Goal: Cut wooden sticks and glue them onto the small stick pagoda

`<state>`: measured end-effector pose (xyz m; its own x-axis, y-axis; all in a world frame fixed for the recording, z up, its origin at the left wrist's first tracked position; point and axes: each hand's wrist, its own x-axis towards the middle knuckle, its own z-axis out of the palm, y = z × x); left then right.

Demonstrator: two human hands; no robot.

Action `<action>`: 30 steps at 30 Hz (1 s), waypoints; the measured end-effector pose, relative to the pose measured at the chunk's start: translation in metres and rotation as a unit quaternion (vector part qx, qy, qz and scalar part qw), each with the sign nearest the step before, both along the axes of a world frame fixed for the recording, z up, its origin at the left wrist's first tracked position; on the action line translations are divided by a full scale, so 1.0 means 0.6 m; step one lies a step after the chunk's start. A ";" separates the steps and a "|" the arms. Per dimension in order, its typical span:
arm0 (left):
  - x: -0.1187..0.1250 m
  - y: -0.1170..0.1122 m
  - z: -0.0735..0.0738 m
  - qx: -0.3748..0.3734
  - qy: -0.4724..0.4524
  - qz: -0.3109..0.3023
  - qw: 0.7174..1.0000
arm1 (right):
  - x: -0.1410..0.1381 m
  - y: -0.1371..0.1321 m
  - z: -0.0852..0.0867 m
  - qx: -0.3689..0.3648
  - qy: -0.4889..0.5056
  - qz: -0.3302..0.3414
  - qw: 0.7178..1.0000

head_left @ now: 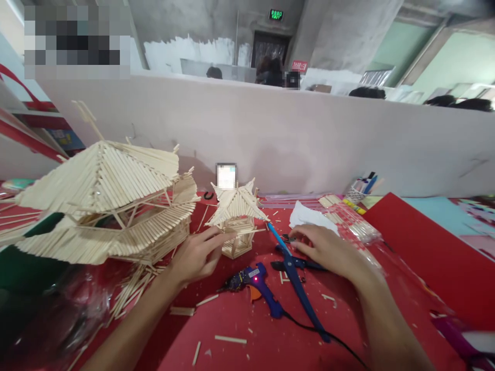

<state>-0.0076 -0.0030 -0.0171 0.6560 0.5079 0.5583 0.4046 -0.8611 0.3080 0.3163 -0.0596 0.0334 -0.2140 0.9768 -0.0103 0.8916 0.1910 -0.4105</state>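
Observation:
My left hand (203, 253) reaches to a small pavilion (236, 208) built of thin wooden sticks. Its fingers are closed at the near end of a wooden stick (253, 232), which lies across the front of the pavilion. My right hand (319, 246) hovers above a blue-handled cutting tool (296, 278), fingers curved and apart, with no object visible in them. Between the hands and nearer to me, a blue glue gun (253, 283) lies on its side, its red light on and its nozzle pointing left.
At left stands a larger stick pavilion (104, 180), with loose sticks (135, 288) below it. White tissue (312, 219), bagged sticks (358, 226) and a pen holder (358, 189) are behind my right hand. A cord (328, 335) crosses the red table (294, 350); a white partition (294, 139) stands behind.

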 end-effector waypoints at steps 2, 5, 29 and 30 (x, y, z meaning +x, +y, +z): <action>0.001 0.001 -0.001 0.001 -0.005 -0.001 1.000 | -0.009 -0.017 -0.020 -0.032 -0.024 -0.008 0.999; 0.002 0.002 0.000 0.012 -0.014 0.001 1.000 | -0.033 -0.036 -0.052 -0.049 -0.051 -0.031 0.997; 0.004 0.003 0.003 0.022 -0.004 0.018 1.000 | -0.081 0.097 -0.075 -0.077 -0.145 -0.128 0.978; 0.004 0.003 0.003 0.023 -0.005 0.017 1.000 | -0.080 0.100 -0.079 -0.074 -0.124 -0.127 0.981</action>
